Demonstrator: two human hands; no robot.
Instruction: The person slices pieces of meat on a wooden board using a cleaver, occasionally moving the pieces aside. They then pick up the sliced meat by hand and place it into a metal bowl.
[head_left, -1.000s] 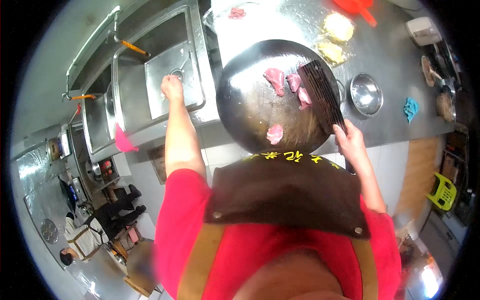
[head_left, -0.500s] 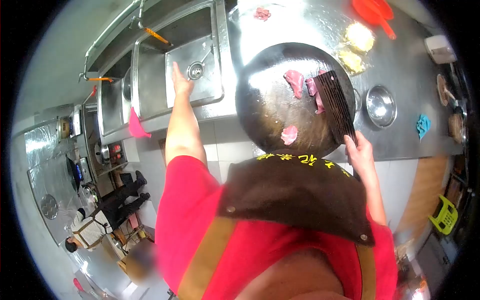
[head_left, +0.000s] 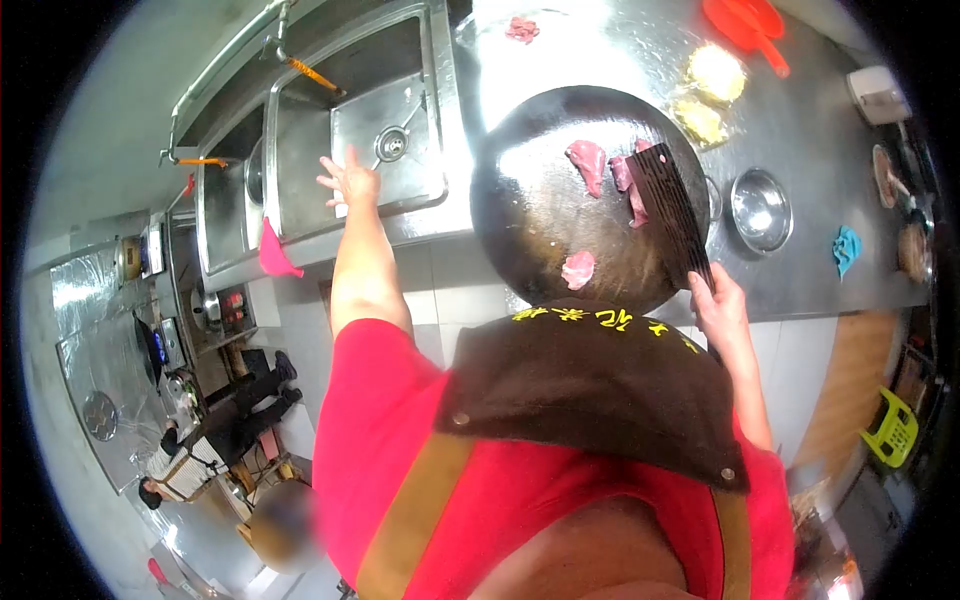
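Observation:
My left hand (head_left: 351, 184) reaches out over the front of the sink (head_left: 436, 150) with its fingers spread and nothing in them. In my right hand (head_left: 722, 300) is the handle of a broad, dark cleaver (head_left: 672, 215). The blade lies over the right side of a round, dark chopping board (head_left: 540, 225). A strip of raw meat (head_left: 637, 205) shows beside the blade, partly covered by it. Apart from that, a larger piece of meat (head_left: 588, 165) rests near the board's middle, and a small pink piece (head_left: 578, 270) lies near its front.
Right of the board stand a metal bowl (head_left: 762, 212) and a blue cloth (head_left: 847, 250). Farther back are yellowish heaps (head_left: 717, 75), a red scoop (head_left: 745, 22) and a bit of meat (head_left: 522, 30). A pink cloth (head_left: 275, 250) hangs at the sink edge. Another person (head_left: 215, 445) stands far left.
My left hand has moved slightly left and its fingers have spread apart. The right hand and cleaver have stayed in place. The other person has leaned a little.

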